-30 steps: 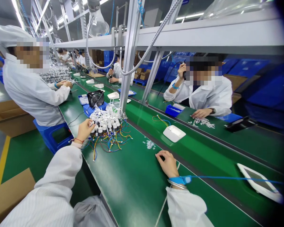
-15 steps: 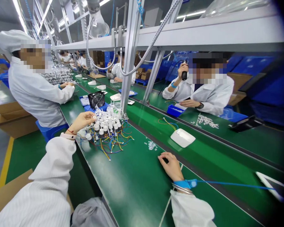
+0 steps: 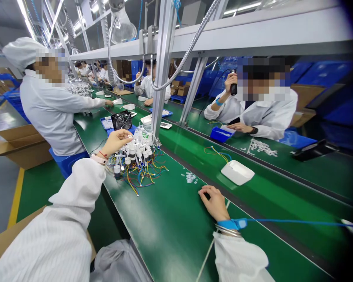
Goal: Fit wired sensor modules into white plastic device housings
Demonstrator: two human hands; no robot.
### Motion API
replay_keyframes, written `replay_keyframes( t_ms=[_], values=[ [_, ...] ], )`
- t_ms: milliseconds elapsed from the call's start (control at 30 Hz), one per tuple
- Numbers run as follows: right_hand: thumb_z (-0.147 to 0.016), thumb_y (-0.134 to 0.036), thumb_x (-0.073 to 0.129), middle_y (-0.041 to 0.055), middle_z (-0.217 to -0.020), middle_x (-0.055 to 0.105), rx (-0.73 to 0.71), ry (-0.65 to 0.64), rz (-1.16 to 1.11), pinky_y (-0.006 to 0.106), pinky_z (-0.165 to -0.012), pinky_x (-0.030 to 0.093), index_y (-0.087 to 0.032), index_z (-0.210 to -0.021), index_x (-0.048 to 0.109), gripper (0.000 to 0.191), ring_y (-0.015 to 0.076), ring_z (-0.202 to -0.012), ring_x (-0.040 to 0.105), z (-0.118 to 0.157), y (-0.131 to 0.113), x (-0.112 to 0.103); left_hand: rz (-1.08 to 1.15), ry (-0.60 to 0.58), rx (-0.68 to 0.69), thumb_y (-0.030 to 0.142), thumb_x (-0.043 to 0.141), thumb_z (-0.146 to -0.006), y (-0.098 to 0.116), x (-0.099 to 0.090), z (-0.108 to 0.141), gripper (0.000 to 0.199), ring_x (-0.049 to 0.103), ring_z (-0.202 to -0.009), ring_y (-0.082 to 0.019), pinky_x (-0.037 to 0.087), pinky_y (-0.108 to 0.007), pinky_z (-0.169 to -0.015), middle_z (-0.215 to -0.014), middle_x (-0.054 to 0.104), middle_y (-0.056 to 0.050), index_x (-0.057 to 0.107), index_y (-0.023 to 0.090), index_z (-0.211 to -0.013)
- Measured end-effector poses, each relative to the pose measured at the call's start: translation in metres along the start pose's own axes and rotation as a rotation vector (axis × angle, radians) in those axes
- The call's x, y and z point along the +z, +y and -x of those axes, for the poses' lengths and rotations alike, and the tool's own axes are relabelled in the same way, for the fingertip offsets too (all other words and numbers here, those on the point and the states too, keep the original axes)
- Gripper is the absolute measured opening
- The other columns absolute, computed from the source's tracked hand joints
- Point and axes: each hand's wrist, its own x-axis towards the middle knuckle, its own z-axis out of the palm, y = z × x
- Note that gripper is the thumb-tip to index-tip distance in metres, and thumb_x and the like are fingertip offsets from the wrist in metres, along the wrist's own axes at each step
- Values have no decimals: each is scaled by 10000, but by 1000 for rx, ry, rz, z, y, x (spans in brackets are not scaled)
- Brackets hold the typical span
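Wired parts [image 3: 140, 152] near bench edge [image 3: 118, 209]

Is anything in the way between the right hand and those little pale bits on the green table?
No, nothing visible: between the right hand and the small pale pieces there is just green tabletop. The heap of white parts and wires lies beyond the pieces, by the left hand.

Left sleeve [image 3: 73, 196]: white, loose, finely striped. Worn at its cuff: pale wristband [image 3: 99, 159] and thin red cord bracelet [image 3: 102, 154]. Right sleeve [image 3: 238, 256]: white, creased. Worn there: silver bangles [image 3: 228, 231] and blue wrist strap [image 3: 231, 224] (blue lead [image 3: 288, 222] attached). Lap garment [image 3: 117, 262]: greyish, wrinkled.
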Motion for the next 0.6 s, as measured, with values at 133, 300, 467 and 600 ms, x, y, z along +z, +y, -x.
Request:
replay_keyframes(
  t_ms=[133, 300, 467, 600],
  values=[
    [-740, -364, 461, 70, -948, 605, -2, -18, 30, 385, -786, 358, -201, -684, 625, 239, 232, -877, 516, 1, -1, 0, 78, 176, 209, 334, 710, -681, 21, 5, -10, 229, 422, -421, -43, 329, -157, -403, -555, 519, 44, 598, 154, -766],
    [-770, -357, 451, 69, -976, 592, -17, -28, 74, 384, -769, 354, -200, -708, 619, 238, 237, -895, 507, 3, -2, 0, 194, 156, 516, 355, 709, -706, 74, 9, -40, 249, 416, -405, -9, 297, -129, -355, -621, 491, 57, 566, 174, -798],
    [-782, -345, 441, 73, -1010, 585, -16, -23, 122, 385, -743, 350, -200, -719, 613, 234, 251, -909, 489, 5, -2, 1, 319, 144, 743, 335, 664, -762, 112, 30, -44, 208, 398, -394, -3, 303, -125, -341, -615, 467, 70, 542, 184, -838],
    [-779, -357, 425, 79, -1030, 579, -7, -27, 159, 396, -733, 347, -198, -734, 612, 250, 270, -928, 475, 5, 1, 5, 23, -63, 560, 414, 647, -740, 106, 54, -16, 261, 523, -503, -37, 386, -140, -428, -658, 497, 53, 568, 181, -826]
  ],
)
